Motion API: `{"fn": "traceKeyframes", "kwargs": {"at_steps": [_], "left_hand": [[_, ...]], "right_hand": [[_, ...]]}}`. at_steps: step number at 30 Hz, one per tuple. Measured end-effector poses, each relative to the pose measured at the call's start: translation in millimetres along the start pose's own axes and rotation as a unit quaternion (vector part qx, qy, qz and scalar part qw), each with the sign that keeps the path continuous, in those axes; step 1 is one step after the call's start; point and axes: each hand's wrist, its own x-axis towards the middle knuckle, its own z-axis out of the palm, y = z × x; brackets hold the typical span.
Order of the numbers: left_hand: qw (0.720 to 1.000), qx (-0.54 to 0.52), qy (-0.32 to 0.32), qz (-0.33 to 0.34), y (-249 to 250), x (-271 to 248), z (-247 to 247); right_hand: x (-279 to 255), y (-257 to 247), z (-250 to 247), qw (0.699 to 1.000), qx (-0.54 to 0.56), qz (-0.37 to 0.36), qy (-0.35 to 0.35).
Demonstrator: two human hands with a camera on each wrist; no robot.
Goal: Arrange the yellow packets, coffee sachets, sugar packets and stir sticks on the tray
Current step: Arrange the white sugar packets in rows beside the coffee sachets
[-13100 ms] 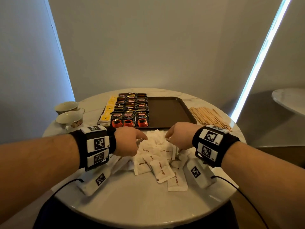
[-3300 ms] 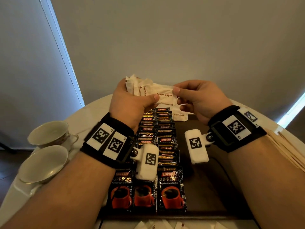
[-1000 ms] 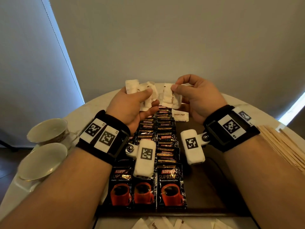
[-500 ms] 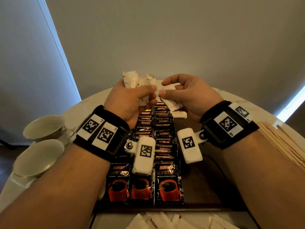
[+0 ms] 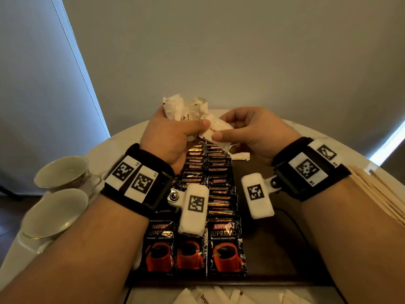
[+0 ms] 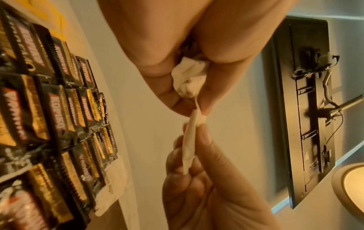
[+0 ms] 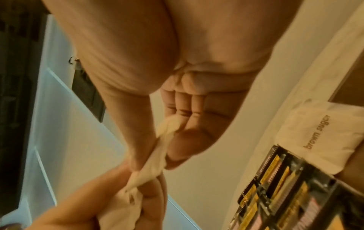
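Two hands up over the tray, both busy. Left hand is clamped on a crumpled bunch of sugar packets, thumb pressed across the front of it. Right hand pinches a single packet between thumb and forefinger, right at the edge of that bunch, so the two hands are together, nearly touching at the paper. From my wrist views the single packet runs as a thin strip from one pinch to the other.

One sugar packet already lies on the tray at the far end, just beside the rows of coffee sachets, which fill the left part of the tray in neat overlapping lines. Yellow packets peek out beyond the coffee in my left wrist view; from the head view my arm hides them. Stir sticks sit off on the desk to my right, not yet on the tray. More sugar packets lie loose at the near edge, though that corner is cut off so I can't count them.

So I reckon this is the sugar step: peel one free, lay it below the first, keep the row straight without nudging the coffee.
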Motion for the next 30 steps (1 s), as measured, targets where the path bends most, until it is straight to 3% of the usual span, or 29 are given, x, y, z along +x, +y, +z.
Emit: {"fn": "traceKeyframes", "kwargs": {"at_steps": [7, 11, 14, 18, 22, 30], "left_hand": [[0.999, -0.049, 0.018, 0.009, -1, 3, 0], [0.997, -0.066, 0.026, 0.011, -2, 4, 1], [0.997, -0.053, 0.046, 0.009, -2, 6, -2], [0.997, -0.045, 0.055, 0.005, -2, 8, -4], [0.998, -0.036, 0.055, 0.014, -1, 9, -5], [0.998, -0.028, 0.049, 0.012, 1, 9, -5]], "right_hand": [[4, 3, -10, 0.991, 0.11, 0.005, 0.08], [5, 4, -6, 0.995, 0.072, 0.0, 0.072], [10, 10, -16, 0.992, 0.047, 0.014, 0.113], [18, 33, -33, 0.971, 0.092, 0.116, 0.189], [24, 59, -42, 0.95, 0.085, 0.217, 0.209], [25, 71, -37, 0.936, 0.058, 0.266, 0.221]]}}
